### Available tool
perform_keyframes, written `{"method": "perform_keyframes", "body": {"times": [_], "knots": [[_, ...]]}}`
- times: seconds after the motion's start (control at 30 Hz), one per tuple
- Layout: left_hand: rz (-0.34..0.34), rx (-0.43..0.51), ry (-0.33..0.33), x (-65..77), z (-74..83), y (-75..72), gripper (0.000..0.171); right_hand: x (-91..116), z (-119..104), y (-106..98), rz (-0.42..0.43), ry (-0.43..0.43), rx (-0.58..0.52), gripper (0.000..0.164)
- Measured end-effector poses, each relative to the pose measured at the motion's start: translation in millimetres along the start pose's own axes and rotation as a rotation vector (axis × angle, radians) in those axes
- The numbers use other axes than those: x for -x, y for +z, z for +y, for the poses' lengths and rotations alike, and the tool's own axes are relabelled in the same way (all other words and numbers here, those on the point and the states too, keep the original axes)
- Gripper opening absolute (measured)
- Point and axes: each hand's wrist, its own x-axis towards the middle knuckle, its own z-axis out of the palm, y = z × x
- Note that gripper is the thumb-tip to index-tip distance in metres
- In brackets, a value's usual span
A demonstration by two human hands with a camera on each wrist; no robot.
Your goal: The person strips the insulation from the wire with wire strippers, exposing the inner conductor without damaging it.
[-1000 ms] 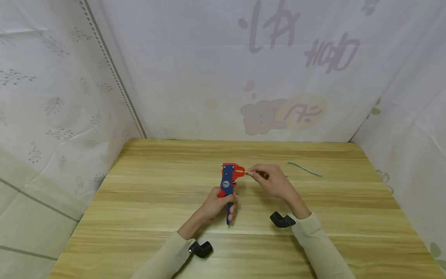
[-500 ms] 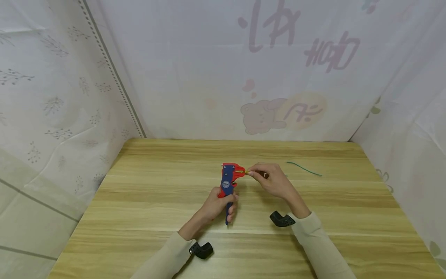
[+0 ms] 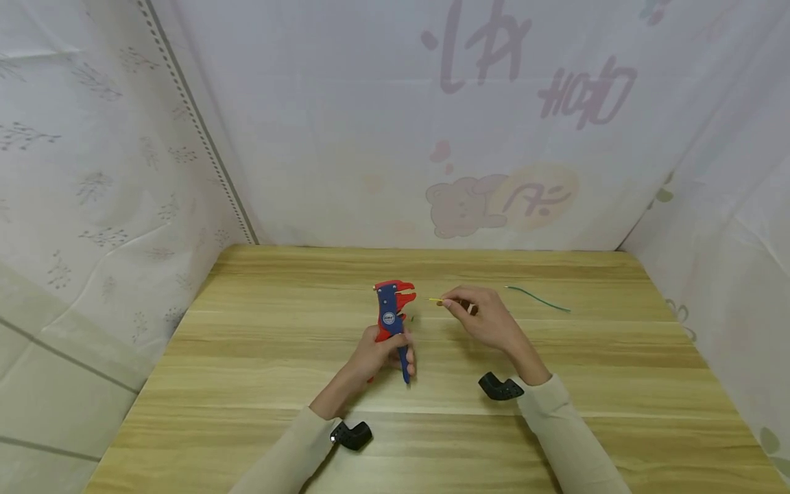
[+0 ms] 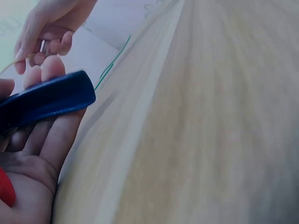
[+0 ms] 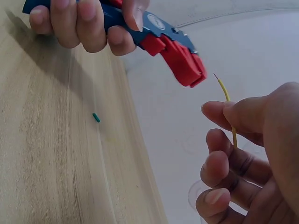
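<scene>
My left hand (image 3: 385, 353) grips a blue-and-red wire stripper (image 3: 387, 302) by its handles, with the tool's head pointing away from me. The red jaws stand apart in the head view. Thumb and forefinger of my right hand (image 3: 484, 315) pinch a yellow wire (image 5: 223, 88), just right of the stripper and not touching it. A short bare metal tip (image 5: 215, 75) shows at the wire's end. The wire's other end is hidden within the right hand. In the left wrist view, the blue handle (image 4: 51, 95) lies across the left fingers.
A green wire (image 3: 538, 299) lies on the wooden table (image 3: 296, 274) beyond my right hand. A small green piece of insulation (image 5: 96, 117) lies on the tabletop near the stripper. Patterned cloth (image 3: 345, 137) hangs behind and at both sides.
The yellow wire's end has come out of the stripper's jaws and now shows a bare tip. My left hand has moved left with the stripper and tilted it. The right hand has hardly moved.
</scene>
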Motion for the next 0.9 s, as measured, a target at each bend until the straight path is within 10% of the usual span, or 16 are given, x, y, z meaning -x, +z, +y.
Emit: {"method": "perform_keyframes", "body": {"times": [0.9], "knots": [[-0.065,0.054,0.014,-3.7,0.9,-5.0,0.033,7.0,25.9,-22.2,0.099,0.062,0.103,0.018]]}}
